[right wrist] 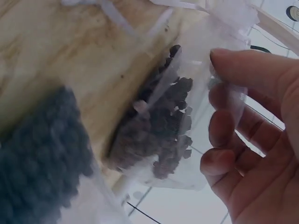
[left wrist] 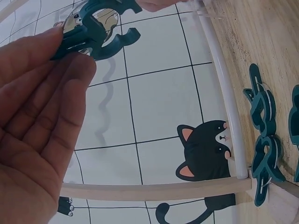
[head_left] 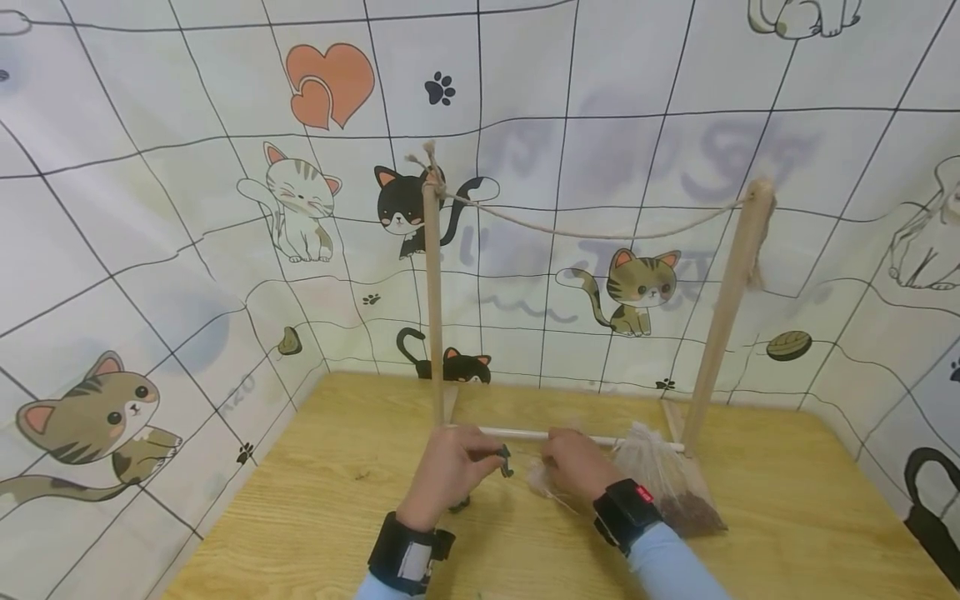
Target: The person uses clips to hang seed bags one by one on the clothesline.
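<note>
My left hand [head_left: 447,468] pinches a dark green plastic clip [left wrist: 95,46] between thumb and fingers, its curved mouth pointing away from the palm. My right hand [head_left: 581,465] pinches the sheer fabric of a small drawstring pouch [right wrist: 161,126], which holds dark, shrivelled pieces. White ribbon [right wrist: 114,16] trails from the pouch's neck. In the head view, that pouch is mostly hidden behind the right hand. A second filled pouch [head_left: 686,508] sits on the table to the right of the right hand.
Two wooden posts [head_left: 433,292] carry a sagging string [head_left: 570,233], with a white rod [head_left: 517,433] low between them. Several more green clips [left wrist: 265,112] lie on the wooden table [head_left: 315,500] near the left post. A cat-print cloth [head_left: 525,167] surrounds the table. A black strap [head_left: 930,500] hangs at far right.
</note>
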### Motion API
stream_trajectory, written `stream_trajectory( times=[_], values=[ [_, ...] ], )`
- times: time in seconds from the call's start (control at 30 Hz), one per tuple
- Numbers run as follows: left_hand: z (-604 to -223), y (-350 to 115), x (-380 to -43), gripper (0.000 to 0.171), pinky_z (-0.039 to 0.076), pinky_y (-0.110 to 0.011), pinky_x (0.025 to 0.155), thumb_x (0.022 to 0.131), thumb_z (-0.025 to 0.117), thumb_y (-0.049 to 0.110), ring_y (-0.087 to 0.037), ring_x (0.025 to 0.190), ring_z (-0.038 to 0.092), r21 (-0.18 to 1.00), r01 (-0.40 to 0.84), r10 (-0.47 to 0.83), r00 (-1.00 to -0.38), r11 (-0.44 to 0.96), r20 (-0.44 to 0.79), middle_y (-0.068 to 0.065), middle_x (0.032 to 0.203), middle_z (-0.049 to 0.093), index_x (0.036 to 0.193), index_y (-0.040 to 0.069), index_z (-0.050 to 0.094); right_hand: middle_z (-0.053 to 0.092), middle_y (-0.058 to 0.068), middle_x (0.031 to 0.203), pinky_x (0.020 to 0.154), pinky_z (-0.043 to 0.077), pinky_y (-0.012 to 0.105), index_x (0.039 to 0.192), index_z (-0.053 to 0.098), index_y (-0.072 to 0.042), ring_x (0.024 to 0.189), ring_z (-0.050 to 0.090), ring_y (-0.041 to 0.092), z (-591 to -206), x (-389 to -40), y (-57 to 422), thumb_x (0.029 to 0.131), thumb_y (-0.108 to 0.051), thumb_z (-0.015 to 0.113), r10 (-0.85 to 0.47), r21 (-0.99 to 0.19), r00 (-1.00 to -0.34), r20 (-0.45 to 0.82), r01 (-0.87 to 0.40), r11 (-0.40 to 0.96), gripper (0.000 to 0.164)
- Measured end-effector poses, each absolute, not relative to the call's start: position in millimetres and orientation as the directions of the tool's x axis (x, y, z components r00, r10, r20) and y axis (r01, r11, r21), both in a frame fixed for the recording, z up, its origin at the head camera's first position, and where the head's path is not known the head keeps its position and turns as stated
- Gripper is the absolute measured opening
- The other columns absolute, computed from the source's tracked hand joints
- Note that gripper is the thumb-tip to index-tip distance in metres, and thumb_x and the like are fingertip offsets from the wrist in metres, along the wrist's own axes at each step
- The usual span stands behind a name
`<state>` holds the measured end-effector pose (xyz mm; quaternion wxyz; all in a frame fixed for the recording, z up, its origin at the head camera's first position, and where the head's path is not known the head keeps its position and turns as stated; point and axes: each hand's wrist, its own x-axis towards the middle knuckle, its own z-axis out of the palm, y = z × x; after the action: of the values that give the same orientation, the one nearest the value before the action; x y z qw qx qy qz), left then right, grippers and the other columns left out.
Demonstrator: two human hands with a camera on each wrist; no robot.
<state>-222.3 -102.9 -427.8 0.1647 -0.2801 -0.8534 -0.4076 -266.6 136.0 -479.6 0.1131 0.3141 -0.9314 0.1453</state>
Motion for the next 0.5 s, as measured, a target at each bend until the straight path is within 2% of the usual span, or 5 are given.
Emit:
stream_trajectory(
  times=[0.1,0.2,0.37,0.5],
  values=[
    [-428.6,-102.3,-222.7,0.012,0.051,-0.019,0.058,0.079,0.086,0.002,0.0,0.064,0.058,0.578,0.627,0.342,-0.775,0.522,0.532,0.002,0.077,0.074,0.087,0.01,0.084,0.057,-0.004,0.076,0.063,0.047,0.026,0.067,0.065,-0.017,0.072,0.058,0.014,-473.4,-263.3,139.5,0.083,0.004,0.076,-0.518,-0.206,-0.78,0.351,-0.604,0.77,0.028],
    [-428.7,-101.6,-222.0,0.011,0.049,-0.019,0.057,0.078,0.086,0.0,-0.001,0.063,0.058,0.553,0.641,0.341,-0.761,0.532,0.552,0.002,0.076,0.073,0.084,0.009,0.083,0.057,-0.006,0.078,0.064,0.05,0.027,0.077,0.072,-0.014,0.072,0.056,0.011,-467.2,-261.0,143.2,0.083,0.001,0.078,-0.466,-0.235,-0.795,0.389,-0.575,0.784,0.017],
    [-427.0,-99.7,-218.7,0.012,0.049,-0.019,0.057,0.077,0.086,-0.002,-0.002,0.062,0.059,0.552,0.639,0.315,-0.757,0.535,0.572,0.002,0.075,0.073,0.082,0.008,0.082,0.06,-0.007,0.084,0.066,0.049,0.026,0.092,0.077,-0.012,0.074,0.053,0.007,-458.4,-257.4,151.3,0.088,-0.008,0.079,-0.383,-0.367,-0.855,0.349,-0.501,0.784,0.005],
    [-423.2,-97.4,-215.0,0.011,0.05,-0.019,0.058,0.078,0.086,-0.002,-0.001,0.062,0.059,0.571,0.636,0.294,-0.76,0.519,0.579,0.002,0.075,0.073,0.082,0.007,0.082,0.055,-0.009,0.078,0.062,0.044,0.024,0.091,0.077,-0.01,0.07,0.046,0.005,-451.7,-254.0,159.6,0.092,-0.011,0.076,-0.403,-0.428,-0.856,0.323,-0.512,0.745,0.002]
  ],
)
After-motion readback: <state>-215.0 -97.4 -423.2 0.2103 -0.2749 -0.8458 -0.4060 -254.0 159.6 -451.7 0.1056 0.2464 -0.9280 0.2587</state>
